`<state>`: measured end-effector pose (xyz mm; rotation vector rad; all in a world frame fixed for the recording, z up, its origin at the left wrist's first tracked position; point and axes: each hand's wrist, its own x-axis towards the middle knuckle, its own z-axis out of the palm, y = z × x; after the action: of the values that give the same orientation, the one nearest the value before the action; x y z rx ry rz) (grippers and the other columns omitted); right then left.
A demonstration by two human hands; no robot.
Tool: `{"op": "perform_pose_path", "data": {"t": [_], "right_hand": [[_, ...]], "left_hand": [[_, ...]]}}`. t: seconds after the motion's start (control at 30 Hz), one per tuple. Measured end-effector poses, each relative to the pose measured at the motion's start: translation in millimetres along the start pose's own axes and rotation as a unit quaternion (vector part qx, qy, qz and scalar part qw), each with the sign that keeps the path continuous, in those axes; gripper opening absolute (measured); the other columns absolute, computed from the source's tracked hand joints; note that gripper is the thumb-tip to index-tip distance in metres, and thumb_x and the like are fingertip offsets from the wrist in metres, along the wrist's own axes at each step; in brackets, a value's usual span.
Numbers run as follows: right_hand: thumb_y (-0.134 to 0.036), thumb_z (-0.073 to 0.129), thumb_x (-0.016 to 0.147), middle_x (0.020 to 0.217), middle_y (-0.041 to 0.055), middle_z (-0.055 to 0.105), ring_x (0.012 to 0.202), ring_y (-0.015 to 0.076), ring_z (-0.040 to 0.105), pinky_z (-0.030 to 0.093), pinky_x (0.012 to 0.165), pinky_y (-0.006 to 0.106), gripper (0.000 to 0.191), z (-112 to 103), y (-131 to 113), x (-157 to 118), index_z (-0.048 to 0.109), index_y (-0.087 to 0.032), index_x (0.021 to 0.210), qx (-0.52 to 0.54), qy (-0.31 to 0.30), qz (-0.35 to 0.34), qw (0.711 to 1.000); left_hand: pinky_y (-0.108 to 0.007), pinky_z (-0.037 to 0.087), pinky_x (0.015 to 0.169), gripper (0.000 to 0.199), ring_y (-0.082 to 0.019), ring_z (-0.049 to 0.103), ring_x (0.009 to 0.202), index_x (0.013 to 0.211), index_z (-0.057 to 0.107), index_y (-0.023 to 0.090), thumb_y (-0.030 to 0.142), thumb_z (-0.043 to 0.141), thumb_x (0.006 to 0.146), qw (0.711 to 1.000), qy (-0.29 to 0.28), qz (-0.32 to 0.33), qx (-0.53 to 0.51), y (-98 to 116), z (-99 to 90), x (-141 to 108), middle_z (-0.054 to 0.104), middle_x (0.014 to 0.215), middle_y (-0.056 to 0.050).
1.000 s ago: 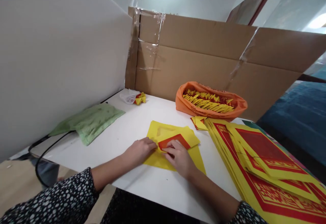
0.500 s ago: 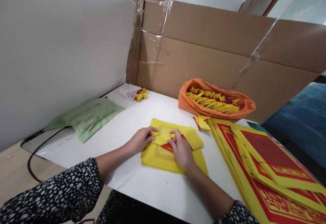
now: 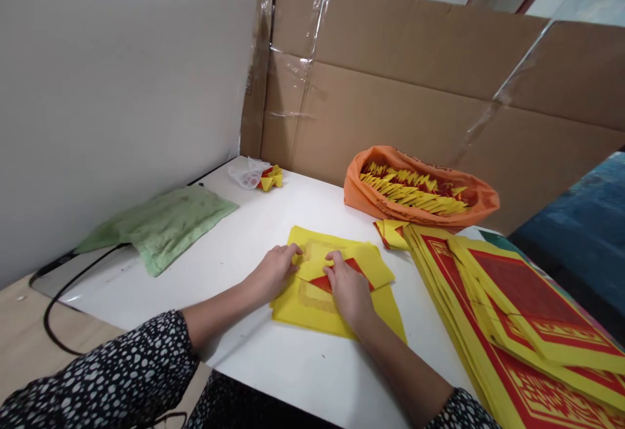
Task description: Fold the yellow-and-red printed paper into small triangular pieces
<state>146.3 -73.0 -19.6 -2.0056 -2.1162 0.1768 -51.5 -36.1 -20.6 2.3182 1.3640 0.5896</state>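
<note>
Yellow paper sheets (image 3: 317, 318) lie on the white table, one on another. Across them rests a partly folded yellow sheet (image 3: 374, 263) with a red patch showing in its middle. My left hand (image 3: 278, 271) has its thumb and fingers pinched at the left end of the folded sheet. My right hand (image 3: 349, 289) is curled over the red patch, its thumb and fingertips bent against the paper. The paper edges under my fingertips are mostly hidden.
An orange bag (image 3: 361, 201) full of folded yellow and red papers stands at the back. Stacked red and yellow sheets (image 3: 527, 286) lie right, beside a folded piece (image 3: 392, 234). A green cloth (image 3: 170, 224), black cable (image 3: 63, 292) and plastic bag (image 3: 247, 174) are left.
The view has shifted slightly. Both hands remain at the folded sheet, and the small raised fold by my right fingertips now looks flatter.
</note>
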Motion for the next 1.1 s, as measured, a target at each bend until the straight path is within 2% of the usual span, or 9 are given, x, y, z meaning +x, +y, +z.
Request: {"op": "perform_pose_path", "data": {"t": [0.23,0.33,0.4,0.47,0.6,0.73,0.83,0.93,1.1], "right_hand": [[-0.025,0.033,0.103,0.089,0.0017,0.071,0.074,0.0191,0.068,0.03,0.055,0.027,0.014,-2.9,-4.4,1.2,0.047,-0.024,0.103,-0.058,-0.027,-0.011,0.998],[-0.02,0.029,0.103,0.095,0.0047,0.07,0.075,0.0183,0.069,0.033,0.055,0.026,0.017,-5.1,-9.7,0.1,0.046,-0.022,0.103,-0.107,-0.034,-0.015,0.994],[-0.02,0.03,0.102,0.096,0.007,0.069,0.074,0.0185,0.069,0.035,0.055,0.026,0.017,-5.9,-12.8,-1.8,0.046,-0.021,0.105,-0.14,-0.016,-0.02,0.99],[-0.023,0.031,0.102,0.095,0.0084,0.068,0.071,0.0194,0.069,0.036,0.053,0.026,0.016,-7.0,-13.9,-4.4,0.047,-0.02,0.105,-0.164,0.01,-0.024,0.986],[-0.03,0.034,0.102,0.09,0.0085,0.066,0.068,0.0215,0.068,0.038,0.052,0.027,0.02,-12.7,-7.9,-11.2,0.05,-0.018,0.104,-0.157,0.024,-0.008,0.987],[-0.031,0.04,0.1,0.103,0.0099,0.063,0.074,0.0213,0.066,0.041,0.056,0.028,0.023,-18.7,7.6,-25.7,0.052,-0.018,0.114,-0.08,0.013,-0.001,0.997],[-0.025,0.037,0.099,0.111,0.0088,0.058,0.078,0.0194,0.064,0.042,0.057,0.027,0.033,-19.8,21.7,-46.7,0.051,-0.024,0.128,-0.036,0.034,-0.046,0.998],[-0.014,0.035,0.094,0.111,0.008,0.056,0.076,0.0175,0.061,0.044,0.058,0.026,0.043,-18.1,33.1,-69.1,0.057,-0.028,0.128,-0.019,0.024,-0.084,0.996],[-0.008,0.033,0.091,0.111,0.0123,0.056,0.094,0.0235,0.059,0.049,0.078,0.032,0.049,-13.5,41.6,-80.2,0.058,-0.02,0.132,0.03,0.014,-0.106,0.994]], "left_hand": [[-0.035,0.045,0.076,0.016,-0.023,0.055,0.085,0.104,0.054,0.016,0.011,0.046,0.091,0.994,0.017,0.038,0.103,7.4,0.6,-1.9,0.061,0.092,-0.008],[-0.037,0.044,0.081,0.015,-0.024,0.052,0.092,0.096,0.058,0.015,0.011,0.045,0.092,0.968,0.011,0.137,0.211,22.1,-4.2,-8.5,0.06,0.097,-0.01],[-0.035,0.043,0.086,0.018,-0.023,0.052,0.095,0.093,0.061,0.014,0.01,0.044,0.093,0.937,-0.031,0.224,0.266,33.1,-5.6,-16.3,0.061,0.098,-0.01],[-0.033,0.042,0.09,0.023,-0.022,0.054,0.098,0.098,0.063,0.012,0.006,0.042,0.092,0.92,-0.063,0.257,0.289,41.9,-2.9,-26.1,0.063,0.099,-0.011],[-0.049,0.037,0.099,0.043,-0.036,0.047,0.121,0.136,0.049,0.013,0.031,0.042,0.097,0.947,-0.044,0.193,0.252,52.3,9.9,-43.4,0.054,0.128,-0.019],[-0.063,0.033,0.098,0.062,-0.048,0.036,0.129,0.143,0.043,0.022,0.057,0.045,0.092,0.965,-0.075,0.16,0.193,58.1,16.1,-46.5,0.041,0.148,-0.017],[-0.063,0.035,0.095,0.06,-0.049,0.036,0.129,0.135,0.052,0.022,0.058,0.054,0.087,0.97,-0.073,0.163,0.168,59.9,12.1,-37.8,0.044,0.146,-0.018],[-0.061,0.032,0.102,0.045,-0.044,0.038,0.132,0.122,0.06,0.019,0.051,0.057,0.089,0.958,-0.086,0.225,0.153,58.5,4.3,-22.7,0.049,0.141,-0.017],[-0.053,0.033,0.109,0.029,-0.034,0.042,0.134,0.114,0.06,0.018,0.039,0.052,0.095,0.937,-0.134,0.314,0.075,45.6,-0.5,2.7,0.049,0.141,-0.017]]}}
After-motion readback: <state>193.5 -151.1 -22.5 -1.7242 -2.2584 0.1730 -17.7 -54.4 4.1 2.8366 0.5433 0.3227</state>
